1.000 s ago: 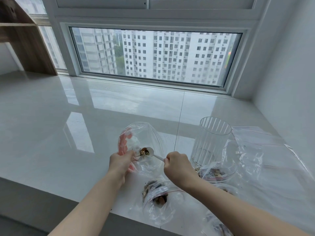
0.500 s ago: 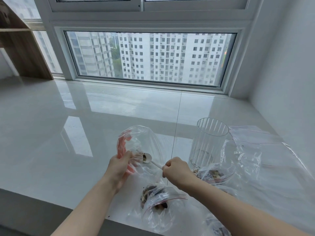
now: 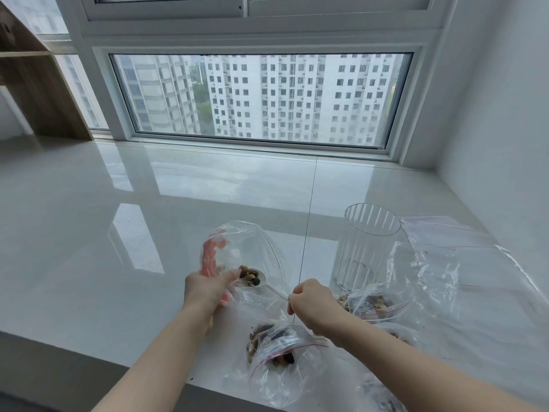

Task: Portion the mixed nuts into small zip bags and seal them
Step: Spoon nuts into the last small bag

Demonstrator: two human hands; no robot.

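- Head view: left hand (image 3: 208, 289) pinches the mouth of a clear zip bag (image 3: 252, 248), holding it up and open.
- Right hand (image 3: 312, 304) fisted on white spoon (image 3: 261, 282) handle; bowl loaded with mixed nuts (image 3: 249, 275) at bag mouth.
- Filled bag (image 3: 276, 349) on counter (image 3: 89, 233) below, contents blurry.
- Ribbed glass jar (image 3: 368, 242) upright right; bags beyond it partly cut off.
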